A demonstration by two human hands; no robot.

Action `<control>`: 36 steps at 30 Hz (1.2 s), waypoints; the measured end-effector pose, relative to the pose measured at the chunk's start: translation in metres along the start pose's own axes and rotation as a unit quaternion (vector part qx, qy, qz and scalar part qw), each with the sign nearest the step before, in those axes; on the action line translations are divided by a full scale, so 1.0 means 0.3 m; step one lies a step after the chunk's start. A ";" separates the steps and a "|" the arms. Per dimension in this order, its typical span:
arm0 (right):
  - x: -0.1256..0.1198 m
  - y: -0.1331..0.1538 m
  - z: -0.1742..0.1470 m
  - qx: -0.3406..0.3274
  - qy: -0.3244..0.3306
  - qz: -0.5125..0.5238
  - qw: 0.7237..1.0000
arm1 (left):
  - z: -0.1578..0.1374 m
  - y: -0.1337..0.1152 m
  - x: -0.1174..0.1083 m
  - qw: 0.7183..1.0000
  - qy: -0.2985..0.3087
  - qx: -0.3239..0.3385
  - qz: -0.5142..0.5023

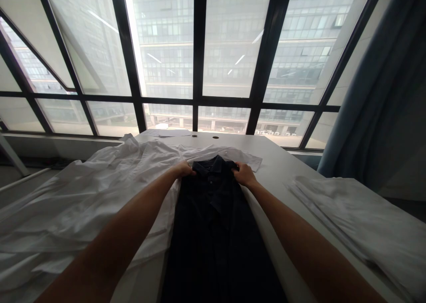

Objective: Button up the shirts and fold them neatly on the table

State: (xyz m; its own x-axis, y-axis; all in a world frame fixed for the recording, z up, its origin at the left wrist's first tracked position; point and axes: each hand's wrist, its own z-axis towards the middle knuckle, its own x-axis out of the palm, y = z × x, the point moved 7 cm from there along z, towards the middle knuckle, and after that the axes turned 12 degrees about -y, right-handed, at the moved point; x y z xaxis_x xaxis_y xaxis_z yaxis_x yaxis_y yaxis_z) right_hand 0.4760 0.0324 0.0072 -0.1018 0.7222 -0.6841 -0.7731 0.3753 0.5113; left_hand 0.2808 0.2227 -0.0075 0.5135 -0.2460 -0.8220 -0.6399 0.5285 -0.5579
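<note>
A dark collared shirt lies lengthwise in front of me, its collar at the far end and its buttoned front facing up. My left hand pinches its left shoulder beside the collar. On the other side, my right hand grips the right shoulder, thumb on top. The shirt's sleeves do not show, and its lower end runs out of view toward me. Rumpled white cloth, which looks like a garment, spreads beneath and to the left of the dark shirt.
The white table has two round holes near its far edge. Folded white cloth lies at the right. Behind the table stand dark-framed windows, one pane tilted open at the left. A blue-grey curtain hangs at the right.
</note>
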 end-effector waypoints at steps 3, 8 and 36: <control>-0.041 0.015 -0.003 -0.006 -0.041 0.026 0.999 | 0.006 -0.022 -0.040 0.999 -0.020 0.015 0.028; -0.103 0.045 0.082 -0.013 -0.089 0.059 0.994 | 0.068 -0.132 -0.188 0.986 -0.125 0.091 0.064; 0.095 0.292 -0.301 -0.179 0.219 -0.131 0.950 | -0.327 -0.151 0.131 0.931 -0.025 0.296 0.212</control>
State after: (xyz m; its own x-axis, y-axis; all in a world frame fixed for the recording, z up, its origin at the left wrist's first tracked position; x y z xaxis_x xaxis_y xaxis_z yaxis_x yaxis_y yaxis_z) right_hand 0.3488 0.0333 -0.0144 -0.0670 0.2906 -0.9545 -0.9632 0.2309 0.1379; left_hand 0.2741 0.1093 -0.0258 0.3224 0.1180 -0.9392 -0.3713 0.9284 -0.0109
